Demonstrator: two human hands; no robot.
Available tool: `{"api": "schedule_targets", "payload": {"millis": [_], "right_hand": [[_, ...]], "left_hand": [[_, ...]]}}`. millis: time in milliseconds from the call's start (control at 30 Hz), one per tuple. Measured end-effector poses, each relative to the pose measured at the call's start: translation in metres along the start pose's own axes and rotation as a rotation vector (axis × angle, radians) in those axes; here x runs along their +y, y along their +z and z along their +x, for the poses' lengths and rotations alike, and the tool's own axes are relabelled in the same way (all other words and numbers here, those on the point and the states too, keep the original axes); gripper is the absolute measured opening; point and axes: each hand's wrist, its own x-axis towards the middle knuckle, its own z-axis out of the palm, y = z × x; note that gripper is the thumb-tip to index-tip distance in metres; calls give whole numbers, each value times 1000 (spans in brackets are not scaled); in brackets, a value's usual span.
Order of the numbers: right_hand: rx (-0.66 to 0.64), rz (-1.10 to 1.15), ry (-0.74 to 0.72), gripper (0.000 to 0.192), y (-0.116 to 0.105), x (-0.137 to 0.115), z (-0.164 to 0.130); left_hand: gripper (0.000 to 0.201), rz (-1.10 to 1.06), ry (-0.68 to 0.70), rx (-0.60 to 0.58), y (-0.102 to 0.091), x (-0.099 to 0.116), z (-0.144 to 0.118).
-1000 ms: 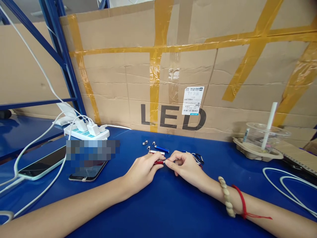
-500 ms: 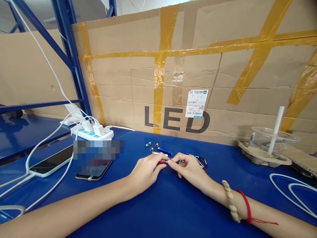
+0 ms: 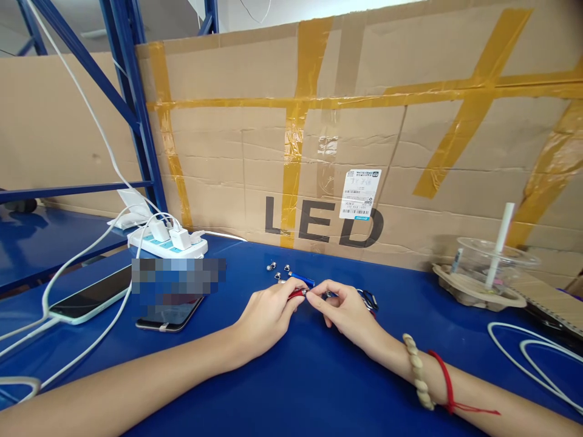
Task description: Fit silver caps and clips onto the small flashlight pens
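Left hand [image 3: 268, 312] at frame centre, fingers pinched on small red tube [image 3: 297, 294]. Right hand [image 3: 346, 309] just beside, fingertips closed on tube's right end; what they pinched too small to tell. Blue tube [image 3: 301, 279] and silver caps [image 3: 277, 269] just above on blue table [image 3: 291, 376]. Carabiner clips [image 3: 368, 298] behind right hand. Two phones [image 3: 168, 315] lower left.

Both hands lifted slightly toward frame centre: left hand [image 3: 266, 312] and right hand [image 3: 344, 308] now pinch the red tube [image 3: 297, 294] higher, closer to the blue tube [image 3: 301, 279].
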Motion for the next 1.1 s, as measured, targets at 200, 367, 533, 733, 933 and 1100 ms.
{"api": "schedule_targets", "payload": {"millis": [200,367,533,733,933,1100], "right_hand": [[22,71,-47,31,0,1,1],[3,84,-51,35,1,-1,0],[17,97,-70,31,1,-3,0],[14,105,-90,29,0,-4,0],[15,109,-107,28,0,-4,-1],[2,100,-92,29,1,-3,-1]], "left_hand": [[20,1,-21,-13,2,-2,1],[21,-11,-20,-29,0,-1,1],[22,-2,-20,-41,-1,0,1],[22,3,-17,-51,-1,1,1],[22,7,-22,-50,-1,2,1],[22,8,-24,-56,-1,2,1]]}}
